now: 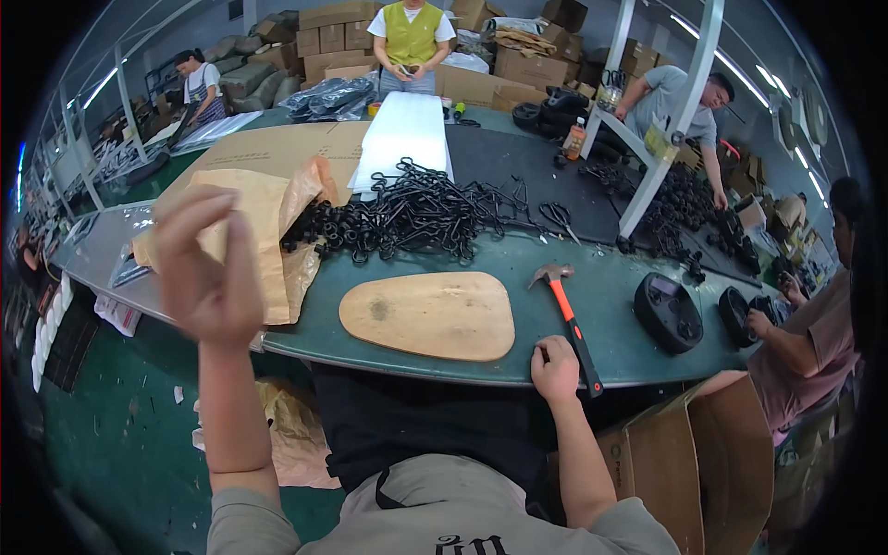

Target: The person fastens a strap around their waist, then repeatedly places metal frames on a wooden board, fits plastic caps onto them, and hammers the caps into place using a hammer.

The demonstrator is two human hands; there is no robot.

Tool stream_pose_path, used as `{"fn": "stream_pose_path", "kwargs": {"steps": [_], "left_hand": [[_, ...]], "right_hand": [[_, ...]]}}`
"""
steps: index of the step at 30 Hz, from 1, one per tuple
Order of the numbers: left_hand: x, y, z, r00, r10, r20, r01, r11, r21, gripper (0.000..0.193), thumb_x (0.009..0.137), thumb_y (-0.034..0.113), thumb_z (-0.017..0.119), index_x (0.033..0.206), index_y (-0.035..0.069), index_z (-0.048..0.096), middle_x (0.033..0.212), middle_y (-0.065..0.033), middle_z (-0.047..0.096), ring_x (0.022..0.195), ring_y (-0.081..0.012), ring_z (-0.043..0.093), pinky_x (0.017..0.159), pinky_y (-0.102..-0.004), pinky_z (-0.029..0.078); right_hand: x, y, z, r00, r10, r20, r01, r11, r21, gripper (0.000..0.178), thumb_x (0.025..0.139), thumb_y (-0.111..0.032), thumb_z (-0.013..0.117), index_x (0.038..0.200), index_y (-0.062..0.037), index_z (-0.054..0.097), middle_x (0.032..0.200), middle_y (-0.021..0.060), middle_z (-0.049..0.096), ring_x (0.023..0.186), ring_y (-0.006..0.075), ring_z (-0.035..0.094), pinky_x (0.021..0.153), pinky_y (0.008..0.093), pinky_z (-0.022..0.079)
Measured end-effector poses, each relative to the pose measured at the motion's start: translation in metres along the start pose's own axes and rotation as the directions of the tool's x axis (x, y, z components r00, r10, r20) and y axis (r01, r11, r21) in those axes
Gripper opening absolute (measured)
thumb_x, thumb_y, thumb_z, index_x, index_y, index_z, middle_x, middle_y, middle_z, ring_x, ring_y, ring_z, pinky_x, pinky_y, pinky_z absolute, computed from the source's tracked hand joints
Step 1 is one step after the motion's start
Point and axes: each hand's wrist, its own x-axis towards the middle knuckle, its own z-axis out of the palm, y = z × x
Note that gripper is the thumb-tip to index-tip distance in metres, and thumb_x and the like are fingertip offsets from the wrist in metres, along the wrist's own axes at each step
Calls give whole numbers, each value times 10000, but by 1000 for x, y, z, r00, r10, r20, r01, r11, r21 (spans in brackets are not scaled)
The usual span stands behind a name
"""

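Note:
My left hand [211, 268] is raised in front of the brown paper sack, blurred by motion. Its fingers are loosely bent and apart, and I see nothing in them. Knuckles up, my right hand [555, 368] rests at the table's near edge with its fingers curled in and nothing visible in them. Just right of it lies a hammer [568, 319] with an orange and black handle, its head pointing away from me. A flat wooden board [430, 316], rounded at its left end, lies between my hands. Behind it is a heap of black metal hooks [421, 213].
The paper sack [250, 222] spills black parts onto the green table [592, 268]. Scissors [559, 218], white foam sheets [402, 139] and black plastic housings [668, 312] lie around. A cardboard box [689, 462] stands at my right. Several people work around the table.

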Motion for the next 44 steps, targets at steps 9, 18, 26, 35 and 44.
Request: {"fn": "stream_pose_path", "kwargs": {"steps": [9,18,26,35,44], "left_hand": [[-154,-35,37,852,-179,492,158,984,84,189,834,-75,696,1000,15,697,1044,-141,669,973,-356,646,844,-435,519],[-212,-10,47,712,-359,604,409,911,60,123,855,-42,688,965,15,695,1047,-138,672,1009,-359,642,886,-439,514],[-204,-62,50,688,-387,614,397,909,128,155,872,-11,694,1025,15,690,1109,-152,674,1061,-369,634,931,-446,505],[-243,-220,45,256,-885,389,572,463,677,493,1059,283,567,1396,-77,571,1453,-321,573,1363,-485,532,1157,-486,422],[-321,-427,27,210,-976,60,556,170,814,833,1078,648,372,1556,-23,488,1607,-243,493,1516,-360,441,1231,-388,353]], "right_hand": [[8,-7,9,999,-1,-35,-1,998,-59,49,820,-15,706,866,-23,690,917,149,682,872,365,681,787,449,569],[5,-9,15,998,34,-52,-40,991,-129,58,809,-48,718,854,-40,683,910,137,670,855,350,677,765,451,569],[13,-15,15,997,43,-69,-51,992,-119,72,798,-25,714,851,-29,665,873,135,655,821,354,671,738,446,566],[27,-18,10,994,97,43,-91,988,-125,93,778,6,710,855,-29,669,881,136,659,822,346,680,734,427,575],[191,5,60,974,-128,186,108,987,116,146,847,18,716,979,-18,663,1015,156,680,966,379,680,829,430,566]]}}
